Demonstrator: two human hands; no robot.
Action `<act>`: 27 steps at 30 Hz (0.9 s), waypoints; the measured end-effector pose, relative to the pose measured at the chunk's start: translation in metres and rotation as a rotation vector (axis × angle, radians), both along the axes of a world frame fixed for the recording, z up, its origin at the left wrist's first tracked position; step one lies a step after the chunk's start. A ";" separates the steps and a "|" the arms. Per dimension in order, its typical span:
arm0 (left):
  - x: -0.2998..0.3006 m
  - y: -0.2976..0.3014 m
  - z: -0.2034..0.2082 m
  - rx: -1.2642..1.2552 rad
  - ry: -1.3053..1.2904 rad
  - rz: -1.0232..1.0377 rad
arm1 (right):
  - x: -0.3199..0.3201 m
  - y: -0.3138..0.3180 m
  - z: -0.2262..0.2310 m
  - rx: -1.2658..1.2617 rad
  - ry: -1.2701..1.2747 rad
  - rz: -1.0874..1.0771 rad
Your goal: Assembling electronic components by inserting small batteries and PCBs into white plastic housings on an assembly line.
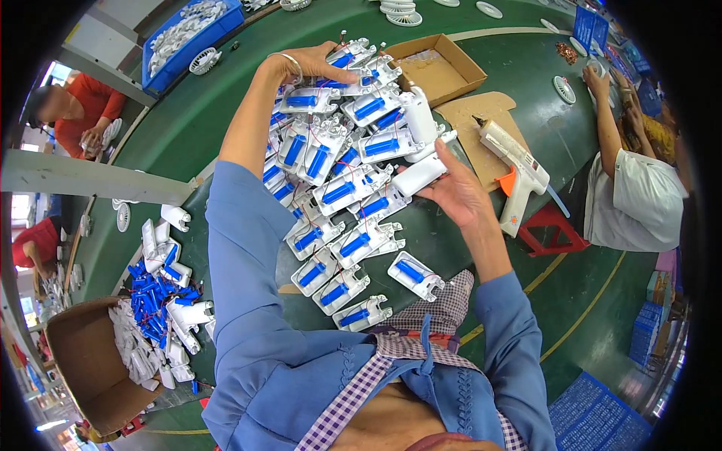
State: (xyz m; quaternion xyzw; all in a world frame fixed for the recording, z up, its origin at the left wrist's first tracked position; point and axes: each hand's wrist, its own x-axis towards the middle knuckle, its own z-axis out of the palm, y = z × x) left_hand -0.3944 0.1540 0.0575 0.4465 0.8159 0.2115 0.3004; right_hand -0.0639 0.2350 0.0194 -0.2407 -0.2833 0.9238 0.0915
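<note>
A heap of white plastic casings (336, 189), many with a blue cylindrical battery and thin red wires inside, covers the table before me. At the heap's far end, my left hand (312, 63) has its thumb and fingers around a battery-fitted casing (352, 55); part of its grip is hidden. On the heap's right side, my right hand (460, 188) holds a smooth white casing (419, 175) between thumb and fingers, back side up. One casing (414, 275) lies apart near the table's front edge, with its battery facing up.
Right of the heap, a glue gun (519, 169) rests by flat cardboard (475, 119) and an open carton (444, 69). Loose blue batteries (154, 304) and a tilted box (94, 376) are at left. Blue bin (184, 37) stands far left. Co-workers sit on both sides; a red stool (553, 229) is right.
</note>
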 end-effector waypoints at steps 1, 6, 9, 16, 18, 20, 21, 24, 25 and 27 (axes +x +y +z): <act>0.004 0.000 0.007 -0.009 -0.015 -0.045 | 0.000 0.005 0.000 -0.010 0.018 0.041; 0.009 0.009 0.010 -0.107 0.158 -0.094 | -0.014 0.016 -0.001 -0.160 0.047 0.070; 0.008 0.020 -0.002 -0.122 0.215 -0.047 | -0.018 0.014 -0.001 -0.113 -0.013 0.038; 0.018 0.026 0.002 -0.224 0.114 -0.108 | -0.023 0.023 -0.001 -0.214 -0.027 0.066; 0.021 0.024 0.000 -0.191 0.143 -0.051 | -0.022 0.024 0.000 -0.211 -0.049 0.069; 0.021 0.024 -0.002 -0.120 0.011 -0.049 | -0.023 0.024 0.004 -0.193 -0.049 0.081; 0.019 0.028 -0.005 -0.125 0.004 -0.074 | -0.023 0.024 0.005 -0.172 -0.054 0.095; 0.019 0.031 -0.006 -0.103 -0.035 -0.097 | -0.023 0.028 0.001 -0.182 -0.079 0.128; 0.025 0.031 -0.006 -0.074 0.000 -0.082 | -0.022 0.028 -0.001 -0.183 -0.079 0.121; 0.033 0.030 -0.001 -0.067 0.056 -0.074 | -0.019 0.026 -0.002 -0.150 -0.091 0.109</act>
